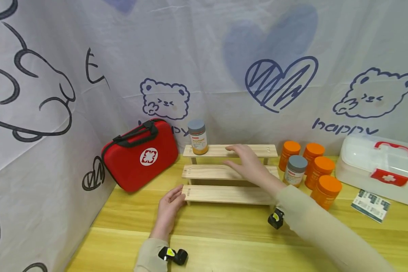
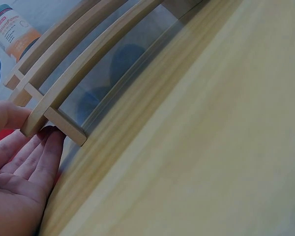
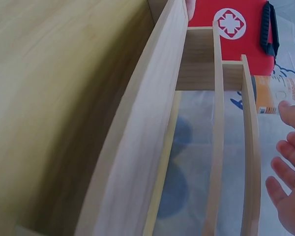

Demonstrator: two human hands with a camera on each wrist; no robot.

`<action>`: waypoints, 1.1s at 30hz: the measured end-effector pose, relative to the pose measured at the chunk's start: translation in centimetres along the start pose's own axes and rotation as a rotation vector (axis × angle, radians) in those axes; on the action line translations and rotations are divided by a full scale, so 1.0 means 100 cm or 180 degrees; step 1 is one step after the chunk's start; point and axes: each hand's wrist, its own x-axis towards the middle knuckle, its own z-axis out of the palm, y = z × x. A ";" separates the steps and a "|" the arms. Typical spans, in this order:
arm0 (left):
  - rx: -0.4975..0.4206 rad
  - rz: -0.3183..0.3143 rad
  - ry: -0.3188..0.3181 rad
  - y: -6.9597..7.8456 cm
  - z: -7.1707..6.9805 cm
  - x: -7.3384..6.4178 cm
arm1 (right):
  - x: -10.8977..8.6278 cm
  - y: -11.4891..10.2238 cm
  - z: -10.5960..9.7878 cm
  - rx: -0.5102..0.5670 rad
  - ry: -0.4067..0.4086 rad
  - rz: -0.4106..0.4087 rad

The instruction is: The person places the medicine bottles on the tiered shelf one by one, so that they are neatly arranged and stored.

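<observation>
A three-step wooden rack (image 1: pixel 229 194) stands on the table. My left hand (image 1: pixel 170 206) grips the left end of its lowest step; in the left wrist view the thumb lies at the top of the board (image 2: pixel 37 120) and the fingers (image 2: pixel 44 157) are beneath it. Over the upper two steps reaches my right hand (image 1: pixel 249 162), thumb and fingers apart, nothing between them. A grey-lidded supplement jar (image 1: pixel 198 138) is upright on the top step's left end. In the right wrist view the right hand (image 3: pixel 292 167) appears beyond the rack, with the jar (image 3: pixel 278 94) near its fingertips.
Left of the rack leans a red first-aid case (image 1: pixel 142 155). To the right are several orange jars (image 1: pixel 326 192) and another grey-lidded jar (image 1: pixel 295 172). Farther right come a printed card (image 1: pixel 371 205) and a white first-aid box (image 1: pixel 360 162). A printed cloth (image 1: pixel 217 68) hangs behind.
</observation>
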 end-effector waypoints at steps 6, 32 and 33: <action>-0.0033 -0.0015 0.0028 -0.001 0.000 0.001 | -0.014 0.007 -0.008 -0.0117 0.0055 -0.0047; 0.0093 -0.0071 0.0022 0.002 0.000 0.002 | -0.077 0.023 -0.049 -0.0546 0.0208 0.0094; 0.0097 -0.0068 0.0020 0.002 0.000 0.002 | -0.081 0.023 -0.051 -0.0533 0.0216 0.0136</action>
